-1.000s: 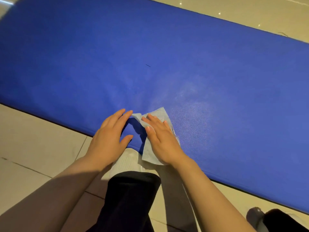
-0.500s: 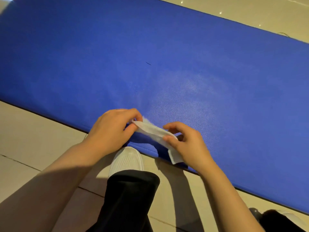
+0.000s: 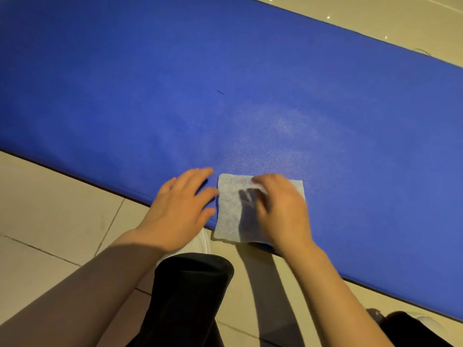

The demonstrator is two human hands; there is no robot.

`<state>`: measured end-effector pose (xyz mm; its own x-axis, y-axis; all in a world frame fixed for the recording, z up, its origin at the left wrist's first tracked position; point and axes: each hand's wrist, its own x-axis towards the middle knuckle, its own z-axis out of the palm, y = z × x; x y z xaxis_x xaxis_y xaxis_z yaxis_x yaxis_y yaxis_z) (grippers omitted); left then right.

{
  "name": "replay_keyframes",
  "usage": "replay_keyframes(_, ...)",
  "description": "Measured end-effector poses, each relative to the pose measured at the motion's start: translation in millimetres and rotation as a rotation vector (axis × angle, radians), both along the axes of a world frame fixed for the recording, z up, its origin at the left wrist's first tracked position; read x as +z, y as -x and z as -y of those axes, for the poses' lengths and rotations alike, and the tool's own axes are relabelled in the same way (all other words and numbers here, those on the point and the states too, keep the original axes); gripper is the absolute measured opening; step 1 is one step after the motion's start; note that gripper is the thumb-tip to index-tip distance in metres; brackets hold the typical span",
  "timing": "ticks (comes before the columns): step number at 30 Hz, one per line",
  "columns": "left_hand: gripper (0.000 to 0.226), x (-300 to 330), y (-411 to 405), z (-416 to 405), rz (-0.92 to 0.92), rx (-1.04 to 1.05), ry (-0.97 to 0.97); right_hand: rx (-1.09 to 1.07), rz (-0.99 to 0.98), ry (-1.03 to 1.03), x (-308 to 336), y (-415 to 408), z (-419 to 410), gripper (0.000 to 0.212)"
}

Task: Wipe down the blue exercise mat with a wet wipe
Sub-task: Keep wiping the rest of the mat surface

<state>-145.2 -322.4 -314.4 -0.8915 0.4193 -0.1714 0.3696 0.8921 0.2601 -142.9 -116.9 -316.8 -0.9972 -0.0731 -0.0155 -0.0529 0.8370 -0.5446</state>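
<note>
blue mat [image 3: 250, 83] bears wipe [image 3: 231, 209] under flat right hand [image 3: 283, 211]; left hand [image 3: 180, 209] fingers released.

The far and side stretches of the mat [image 3: 175, 71] are seen as open surface, broken only by a thin dark mark [image 3: 219, 91]. The near edge is taken up by the wipe [image 3: 233, 209], covered on its right by the right hand [image 3: 280, 211], with the left hand [image 3: 180, 209] just beside it. A black trouser leg [image 3: 190, 296] and white shoe [image 3: 200, 242] are found on the floor [image 3: 50, 221] below.

grainy vinyl mat [image 3: 250, 96], dimpled cloth wipe [image 3: 230, 209]
</note>
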Motion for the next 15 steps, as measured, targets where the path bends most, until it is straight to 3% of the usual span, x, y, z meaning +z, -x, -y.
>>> replay_keyframes(4,0.055,-6,-6,5,0.33,-0.063,0.231,0.264,0.03,-0.036,-29,-19,15,0.035)
replay_keyframes(7,0.071,-7,-4,14,0.287,0.131,0.029,0.34,0.054,-0.208,-52,-16,-14,0.046)
replay_keyframes(10,0.057,-15,1,27,0.23,0.322,0.03,0.167,0.112,-0.264,-60,4,-54,0.059)
replay_keyframes(13,0.064,-21,3,40,0.267,0.375,0.055,-0.199,0.217,-0.277,-60,28,-70,0.076)
replay_keyframes(15,0.069,-27,-1,45,0.271,0.357,0.083,-0.312,0.266,-0.37,-60,38,-54,0.078)
